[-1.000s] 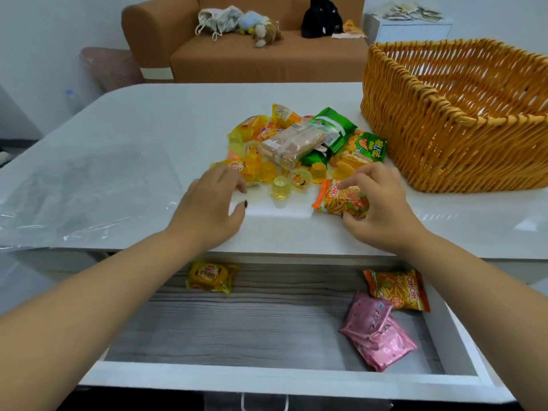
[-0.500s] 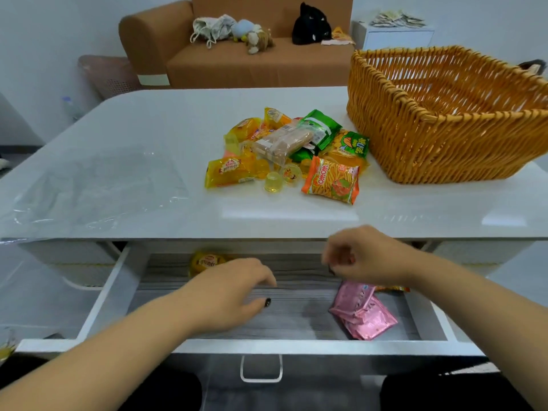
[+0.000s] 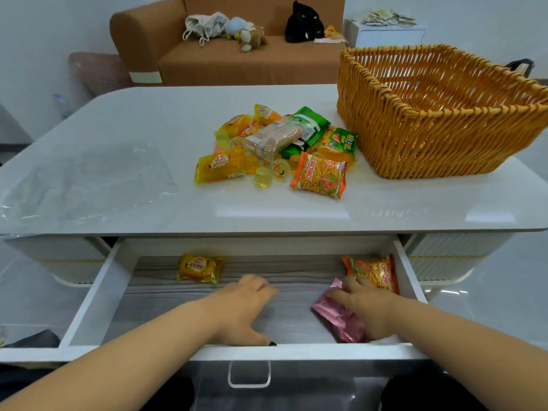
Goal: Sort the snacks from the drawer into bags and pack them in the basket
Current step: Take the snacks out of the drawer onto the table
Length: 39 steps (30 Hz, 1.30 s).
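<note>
both hands in open drawer (image 3: 98,295).
left hand (image 3: 243,307) loose, empty, on bare mid floor; right hand (image 3: 366,304) fingers spread flat over pink packets (image 3: 335,317) near right wall. yellow packet (image 3: 200,267) far left; basket (image 3: 415,137) far right on table (image 3: 118,129).

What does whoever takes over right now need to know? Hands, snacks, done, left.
Left hand: open, inside the drawer, holding nothing.
Right hand: open, fingers on the pink packets, no grip visible.
In the drawer: yellow packet, orange packet, pink packets.
Done: snack pile on the table.
Left: empty the drawer, bag the snacks using the clear bags, pack the basket, which shows nothing inside.
</note>
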{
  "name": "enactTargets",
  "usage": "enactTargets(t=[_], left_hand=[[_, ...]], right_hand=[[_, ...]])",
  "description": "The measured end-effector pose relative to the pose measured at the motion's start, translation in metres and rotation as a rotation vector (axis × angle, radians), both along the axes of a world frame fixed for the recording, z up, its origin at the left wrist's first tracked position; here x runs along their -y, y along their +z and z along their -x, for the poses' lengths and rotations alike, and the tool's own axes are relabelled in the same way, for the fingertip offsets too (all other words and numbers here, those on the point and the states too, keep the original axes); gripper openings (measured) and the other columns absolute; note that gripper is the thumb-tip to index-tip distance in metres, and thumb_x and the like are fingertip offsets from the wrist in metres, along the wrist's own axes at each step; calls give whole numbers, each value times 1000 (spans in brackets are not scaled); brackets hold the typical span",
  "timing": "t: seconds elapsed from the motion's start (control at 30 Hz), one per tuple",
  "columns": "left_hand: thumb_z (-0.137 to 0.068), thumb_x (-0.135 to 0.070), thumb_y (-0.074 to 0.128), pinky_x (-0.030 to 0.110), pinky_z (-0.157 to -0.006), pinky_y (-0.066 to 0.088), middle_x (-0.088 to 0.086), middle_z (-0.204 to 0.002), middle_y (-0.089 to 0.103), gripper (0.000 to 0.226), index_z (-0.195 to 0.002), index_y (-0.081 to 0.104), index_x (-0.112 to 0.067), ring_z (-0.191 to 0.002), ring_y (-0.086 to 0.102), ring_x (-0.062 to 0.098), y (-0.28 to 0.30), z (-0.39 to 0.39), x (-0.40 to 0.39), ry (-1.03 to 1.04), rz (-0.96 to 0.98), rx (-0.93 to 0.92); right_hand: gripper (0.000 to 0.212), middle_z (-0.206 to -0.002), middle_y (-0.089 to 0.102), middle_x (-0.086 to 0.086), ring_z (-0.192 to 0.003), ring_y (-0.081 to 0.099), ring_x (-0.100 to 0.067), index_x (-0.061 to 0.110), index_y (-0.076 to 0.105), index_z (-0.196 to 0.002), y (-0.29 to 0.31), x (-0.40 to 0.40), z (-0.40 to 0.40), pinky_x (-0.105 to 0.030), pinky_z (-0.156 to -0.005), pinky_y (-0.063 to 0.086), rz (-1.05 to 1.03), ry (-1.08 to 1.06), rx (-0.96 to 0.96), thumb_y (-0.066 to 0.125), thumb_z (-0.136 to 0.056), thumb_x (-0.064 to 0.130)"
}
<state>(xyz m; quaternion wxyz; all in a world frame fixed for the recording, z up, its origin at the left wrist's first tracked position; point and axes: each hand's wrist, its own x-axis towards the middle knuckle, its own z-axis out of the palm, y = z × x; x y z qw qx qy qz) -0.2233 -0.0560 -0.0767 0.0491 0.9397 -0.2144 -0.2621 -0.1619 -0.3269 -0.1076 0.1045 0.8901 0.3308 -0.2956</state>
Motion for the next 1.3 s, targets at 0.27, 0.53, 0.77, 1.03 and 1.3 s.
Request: enactTargets(t=[0.27,0.53,0.77,1.03,1.3], left_hand=[[-94,-42,55,39,-117,26,10,-160,15,76,-155,15,-20,-146,14,31,-15,-39,-62,317,-177,130],[-93,-28,54,38,-94,49,5,-143,41,58,-147,31,-29,-127,44,26,-42,-44,-94,414,-304,58],[-81,-40,64,30,-70,52,-3,-89,64,25,-95,61,-20,-79,60,13,-11,-57,-35,440,108,51],[-79,-43,71,27,-74,43,-2,-98,54,28,-94,57,-24,-91,53,17,-21,-75,58,224,281,-29],[-70,-52,68,28,-62,45,-1,-91,54,41,-95,56,-22,-88,60,27,-48,-102,165,301,447,12]], right_hand=[[89,-145,30,-11,-130,35,-31,26,18,-148,-9,-29,0,-43,-100,42,15,74,24,69,-78,47],[85,-145,30,-16,-126,42,-35,17,25,-147,-5,-42,10,-44,-98,45,102,127,89,71,-80,40],[63,-116,51,-1,-100,53,-17,23,50,-123,37,-25,0,-28,-83,53,-13,-177,-102,74,-70,45],[30,-87,69,-5,-71,67,-15,12,62,-96,100,30,-25,-24,-60,57,-131,-609,-266,73,-77,32],[23,-90,72,-14,-76,73,-25,2,68,-94,106,37,-31,-32,-65,61,-116,-653,-365,68,-74,14]])
